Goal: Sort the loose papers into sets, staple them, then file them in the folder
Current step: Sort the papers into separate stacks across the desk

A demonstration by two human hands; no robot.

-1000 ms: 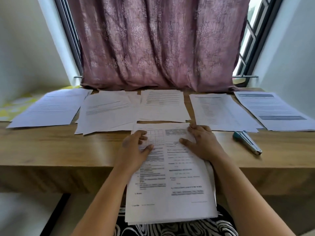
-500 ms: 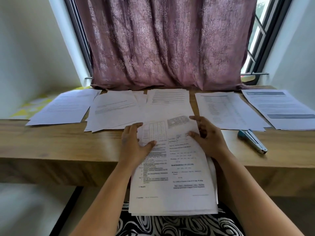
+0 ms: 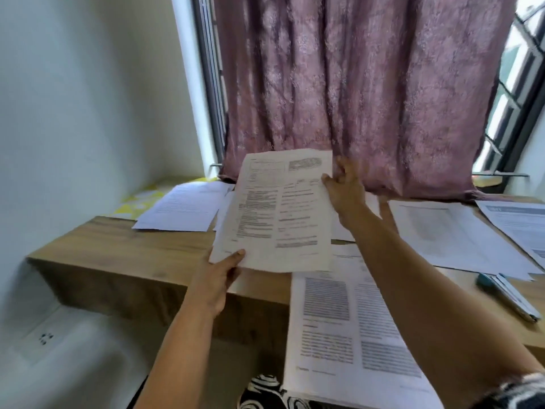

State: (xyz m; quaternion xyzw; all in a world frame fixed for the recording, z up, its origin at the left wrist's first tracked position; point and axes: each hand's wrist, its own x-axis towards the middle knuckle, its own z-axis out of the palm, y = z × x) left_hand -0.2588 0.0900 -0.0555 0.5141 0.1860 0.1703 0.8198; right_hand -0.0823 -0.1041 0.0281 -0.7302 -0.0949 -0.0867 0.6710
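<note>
Lifted above the surface (image 3: pixel 124 249), a printed sheet (image 3: pixel 280 211) is pinched by the left hand (image 3: pixel 219 276) at its near corner, gripped by the right hand (image 3: pixel 343 187) at its far edge, paper stack (image 3: pixel 348 326) below, stapler (image 3: pixel 507 296) at right.

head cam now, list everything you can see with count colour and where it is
lifted sheet: one, white with black print, held in the air over the desk's middle
near stack: one, white printed pages, hanging over the desk's front edge
sorted piles: at least three, white, along the back, one far left, one right of middle, one far right; more hidden behind the lifted sheet
stapler: one, teal and silver, right on the desk
desk: one, wood brown
curtain: one, mauve, over the window
yellow patterned cloth: one, far left of the desk
left hand: pinches the sheet's lower left corner
right hand: grips the sheet's right edge
</note>
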